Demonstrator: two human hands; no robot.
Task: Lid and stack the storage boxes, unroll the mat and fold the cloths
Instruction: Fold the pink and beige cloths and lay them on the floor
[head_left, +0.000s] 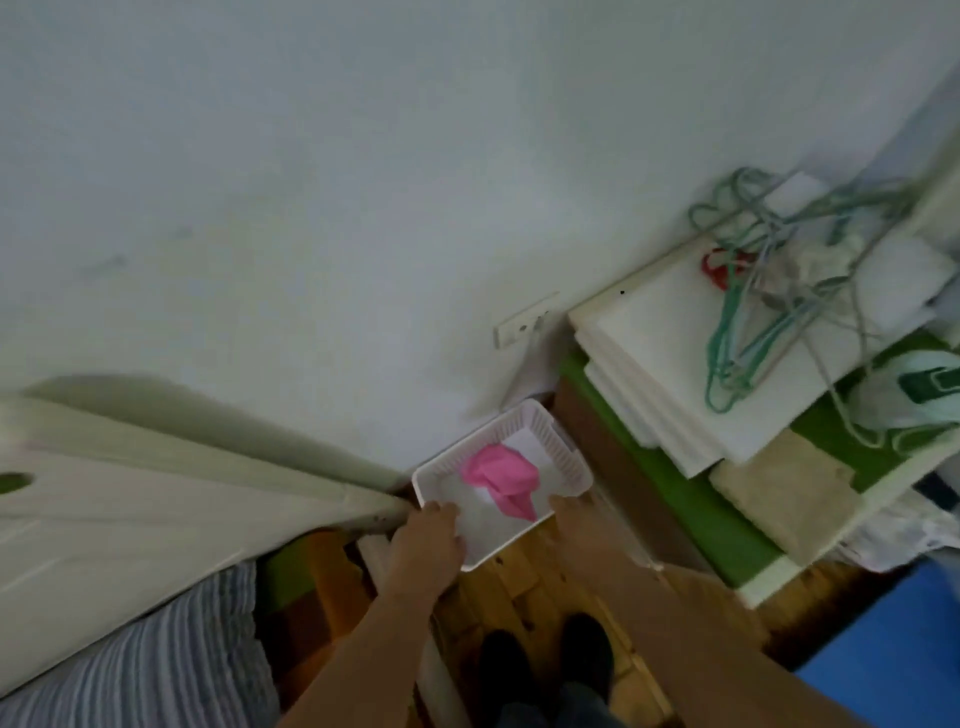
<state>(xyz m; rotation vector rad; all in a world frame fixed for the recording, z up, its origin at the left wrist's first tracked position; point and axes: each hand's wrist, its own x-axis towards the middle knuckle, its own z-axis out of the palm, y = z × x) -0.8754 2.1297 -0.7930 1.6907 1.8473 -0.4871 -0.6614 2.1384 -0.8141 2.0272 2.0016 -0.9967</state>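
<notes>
Basket: a white slatted plastic basket (563, 449), rectangular, open-topped and without a lid, is held between both hands and tilted, its far corner pointing at the wall.
Contents: a crumpled bright pink cloth (501, 480) lies just beyond the fingertips, towards the right-hand side; a flat white cloth or sheet (485, 527) lies under it, reaching back to the gripped edge.
Left hand: the left hand (428, 540) takes the near left corner, fingers curled over the rim and into the basket.
Right hand: the right hand (576, 522) lies against the near right side; blur hides whether its fingers wrap the rim.
Below the grip: a knotty wooden plank floor (519, 587) and two dark shoes (501, 654).
Beyond the grip: a plain white wall (311, 208) with a white socket strip (524, 322).
Right of the grip: a stack of white flat boards (660, 353) on a green surface (696, 499), with a tangle of pale green wire hangers (753, 322) on top.
Left of the grip: a pale cream draped sheet (156, 493), its tip near the left hand, and blue-striped fabric (156, 649) nearer the person.
</notes>
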